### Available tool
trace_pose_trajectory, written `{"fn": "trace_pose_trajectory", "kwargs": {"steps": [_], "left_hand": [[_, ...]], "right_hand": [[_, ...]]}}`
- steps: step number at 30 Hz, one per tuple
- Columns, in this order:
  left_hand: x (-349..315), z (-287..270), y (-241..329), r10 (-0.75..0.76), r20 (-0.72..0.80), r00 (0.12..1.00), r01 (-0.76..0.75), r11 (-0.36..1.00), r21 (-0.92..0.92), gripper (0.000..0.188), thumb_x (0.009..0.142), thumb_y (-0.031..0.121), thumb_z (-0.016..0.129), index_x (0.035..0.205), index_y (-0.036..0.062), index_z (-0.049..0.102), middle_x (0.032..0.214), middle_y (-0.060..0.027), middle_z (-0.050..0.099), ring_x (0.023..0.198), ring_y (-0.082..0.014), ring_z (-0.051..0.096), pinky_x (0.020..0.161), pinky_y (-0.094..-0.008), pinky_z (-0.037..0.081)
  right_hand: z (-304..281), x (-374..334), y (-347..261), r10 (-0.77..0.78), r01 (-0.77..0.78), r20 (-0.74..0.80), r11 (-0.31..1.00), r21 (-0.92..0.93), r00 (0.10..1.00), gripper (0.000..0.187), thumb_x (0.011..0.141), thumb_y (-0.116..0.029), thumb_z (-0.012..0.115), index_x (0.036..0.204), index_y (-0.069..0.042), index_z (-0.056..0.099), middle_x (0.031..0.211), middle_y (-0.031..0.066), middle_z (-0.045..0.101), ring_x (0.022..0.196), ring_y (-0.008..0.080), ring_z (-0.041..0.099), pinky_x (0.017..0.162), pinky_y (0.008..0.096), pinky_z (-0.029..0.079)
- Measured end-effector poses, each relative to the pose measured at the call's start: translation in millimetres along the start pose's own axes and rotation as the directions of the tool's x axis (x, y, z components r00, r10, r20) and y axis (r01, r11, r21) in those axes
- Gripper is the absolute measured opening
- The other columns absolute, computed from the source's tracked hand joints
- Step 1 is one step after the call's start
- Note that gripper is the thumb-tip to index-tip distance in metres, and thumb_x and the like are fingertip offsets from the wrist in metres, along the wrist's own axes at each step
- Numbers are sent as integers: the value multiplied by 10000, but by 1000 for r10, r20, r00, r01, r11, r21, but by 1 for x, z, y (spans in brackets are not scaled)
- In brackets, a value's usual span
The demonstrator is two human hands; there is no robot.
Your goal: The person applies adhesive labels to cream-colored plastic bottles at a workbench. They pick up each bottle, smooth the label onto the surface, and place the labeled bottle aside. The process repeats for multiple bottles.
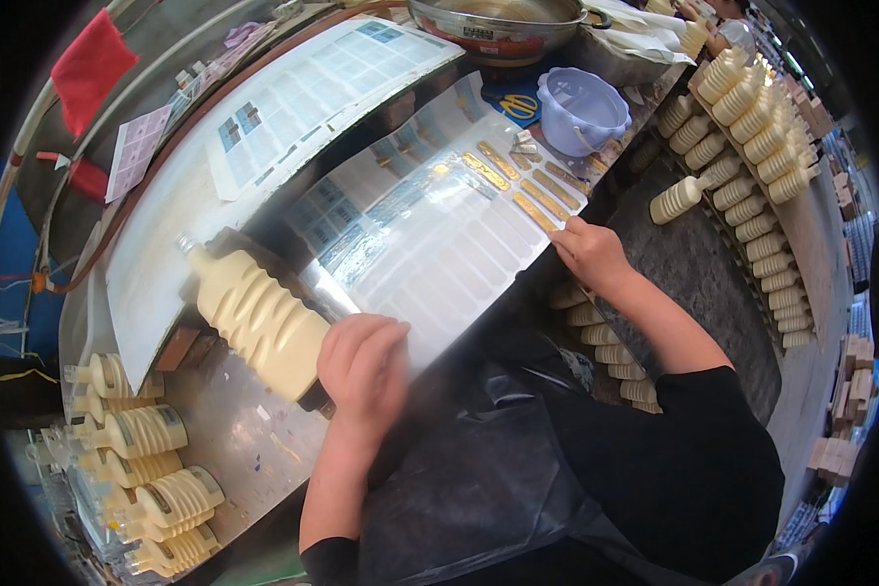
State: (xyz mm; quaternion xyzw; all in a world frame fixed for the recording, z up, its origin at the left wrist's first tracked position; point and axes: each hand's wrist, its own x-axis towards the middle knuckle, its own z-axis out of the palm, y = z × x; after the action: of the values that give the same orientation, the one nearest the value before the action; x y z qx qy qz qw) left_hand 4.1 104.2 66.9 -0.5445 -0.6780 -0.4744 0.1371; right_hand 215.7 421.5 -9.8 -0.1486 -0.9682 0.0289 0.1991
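A cream ribbed plastic bottle lies tilted on the bench, its clear neck at the far left and its base beside my left hand. That hand is closed with curled fingers. Blur smears its fingertips, and what they hold, if anything, is hidden. My right hand pinches the right edge of a glossy label sheet. Several gold label strips remain on the sheet close to my right fingers, and the nearer part shows pale backing with strip outlines.
Beyond the sheet stand a lavender bucket, yellow-handled scissors and a large metal pan. A sloped white board carries more printed sheets. Cream bottles crowd the lower left; more bottles line the right side.
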Motion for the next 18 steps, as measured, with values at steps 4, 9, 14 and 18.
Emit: {"fn": "trace_pose_trajectory", "kwargs": {"steps": [4, 9, 14, 18], "left_hand": [[3, 4, 0, -31, 3, 1000, 31, 999, -37, 213, 777, -95, 724, 949, 25, 687, 893, -135, 681, 829, -321, 657, 746, -385, 523], [13, 12, 1, -48, 25, 999, 49, 998, -31, 221, 764, -57, 753, 957, 40, 707, 904, -124, 686, 848, -310, 656, 751, -380, 516], [17, 22, 11, -47, 70, 996, 44, 998, 44, 250, 746, -9, 787, 975, 69, 723, 944, -103, 690, 859, -302, 651, 748, -383, 508], [12, 23, 6, -74, 51, 996, 72, 996, 49, 238, 758, 2, 784, 978, 66, 722, 944, -106, 688, 858, -306, 647, 747, -387, 501]], "right_hand": [[-6, 11, -6, 104, -105, 18, 973, 208, 994, 63, 838, -94, 733, 862, -38, 748, 757, 95, 631, 674, 276, 663, 609, 376, 529], [-9, 28, -39, 434, -530, 310, 621, 577, 846, 172, 846, -178, 740, 930, -34, 781, 765, 114, 684, 689, 217, 670, 657, 324, 525], [-30, 48, -70, 331, -423, 265, 663, 617, 906, 230, 824, -141, 779, 1036, -54, 765, 787, 49, 629, 703, 156, 637, 660, 291, 503], [-35, 26, -35, 173, -198, 182, 972, 128, 968, 454, 807, -188, 786, 1223, -118, 616, 1001, 102, 648, 842, 310, 684, 724, 437, 557]]}}
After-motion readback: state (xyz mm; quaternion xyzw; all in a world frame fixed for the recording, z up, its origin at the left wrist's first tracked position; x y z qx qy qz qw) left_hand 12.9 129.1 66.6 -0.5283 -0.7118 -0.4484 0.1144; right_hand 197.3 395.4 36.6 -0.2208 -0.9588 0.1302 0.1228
